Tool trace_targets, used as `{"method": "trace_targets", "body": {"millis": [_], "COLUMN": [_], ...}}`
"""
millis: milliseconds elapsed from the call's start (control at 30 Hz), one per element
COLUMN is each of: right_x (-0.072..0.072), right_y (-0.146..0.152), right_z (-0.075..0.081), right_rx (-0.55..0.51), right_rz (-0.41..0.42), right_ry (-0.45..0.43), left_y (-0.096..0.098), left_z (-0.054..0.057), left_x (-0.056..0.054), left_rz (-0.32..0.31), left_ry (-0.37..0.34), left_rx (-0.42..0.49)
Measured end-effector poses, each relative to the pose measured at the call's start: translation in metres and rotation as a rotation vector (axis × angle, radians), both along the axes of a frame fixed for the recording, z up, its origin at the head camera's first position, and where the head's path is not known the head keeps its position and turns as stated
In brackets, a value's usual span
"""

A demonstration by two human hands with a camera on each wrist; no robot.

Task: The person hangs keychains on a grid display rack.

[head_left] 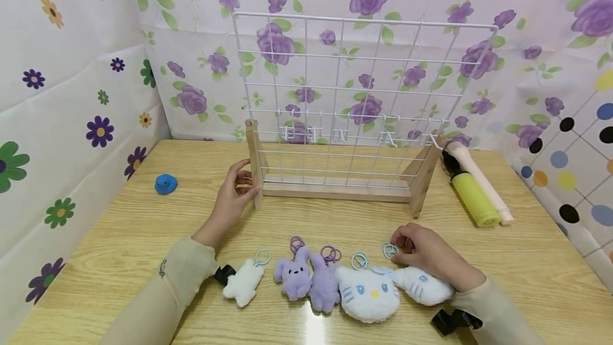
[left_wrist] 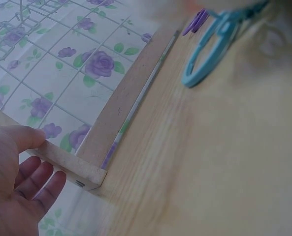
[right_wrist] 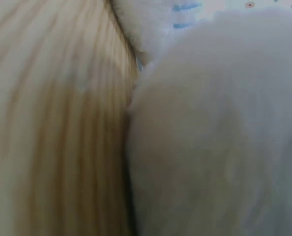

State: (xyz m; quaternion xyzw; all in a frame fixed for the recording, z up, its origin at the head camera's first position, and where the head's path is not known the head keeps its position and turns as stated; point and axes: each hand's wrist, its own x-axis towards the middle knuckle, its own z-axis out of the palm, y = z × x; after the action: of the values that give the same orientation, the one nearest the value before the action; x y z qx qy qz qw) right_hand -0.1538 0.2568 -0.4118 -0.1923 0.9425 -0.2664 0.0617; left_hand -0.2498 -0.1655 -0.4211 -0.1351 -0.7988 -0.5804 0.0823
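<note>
Fingers [head_left: 399, 243] pinching 1 blue ring [head_left: 389, 250]; left fingers [head_left: 241, 177] gripping rack upright [head_left: 254, 166]; 5 plush toys [head_left: 366, 292].

Five plush keychains [head_left: 325, 281]; one wire grid rack [head_left: 345, 111]; one blue toy [head_left: 165, 183]; two tubes [head_left: 476, 190].

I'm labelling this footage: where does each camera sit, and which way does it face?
Head: faces forward and down at the white wire grid rack; both hands and sleeves show.
Left wrist: along the left hand gripping the rack's wooden foot; shared with head.
Right wrist: pressed against white plush toy, no hand visible.
</note>
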Motion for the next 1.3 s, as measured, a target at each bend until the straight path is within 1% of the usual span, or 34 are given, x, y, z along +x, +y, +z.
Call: {"method": "trace_targets", "body": {"millis": [133,300,500,867,1100,1300], "right_x": [0.001,0.001,0.001,0.001,0.001,0.002], "right_y": [-0.002,-0.002,-0.002,0.004,0.008,0.008], "right_z": [0.001,0.003,0.002,0.003,0.000,0.009], "right_rx": [0.031,0.034,-0.012,-0.100,-0.080,-0.060], "right_rz": [0.003,0.010,0.026,0.047,0.028,0.022], "right_ry": [0.011,-0.001,-0.024,-0.028,-0.017,0.018], "left_y": [0.000,-0.001,-0.002,0.000,0.000,0.000], "left_z": [-0.002,-0.004,-0.005,-0.004,-0.006,-0.004], "left_x": [-0.002,-0.003,-0.003,-0.002,-0.001,-0.002], "left_rz": [-0.003,-0.003,-0.002,0.004,-0.010,-0.005], "left_ry": [0.002,0.002,0.005,0.007,0.015,0.015], "left_rx": [-0.002,-0.002,-0.003,-0.005,0.002,0.014]}}
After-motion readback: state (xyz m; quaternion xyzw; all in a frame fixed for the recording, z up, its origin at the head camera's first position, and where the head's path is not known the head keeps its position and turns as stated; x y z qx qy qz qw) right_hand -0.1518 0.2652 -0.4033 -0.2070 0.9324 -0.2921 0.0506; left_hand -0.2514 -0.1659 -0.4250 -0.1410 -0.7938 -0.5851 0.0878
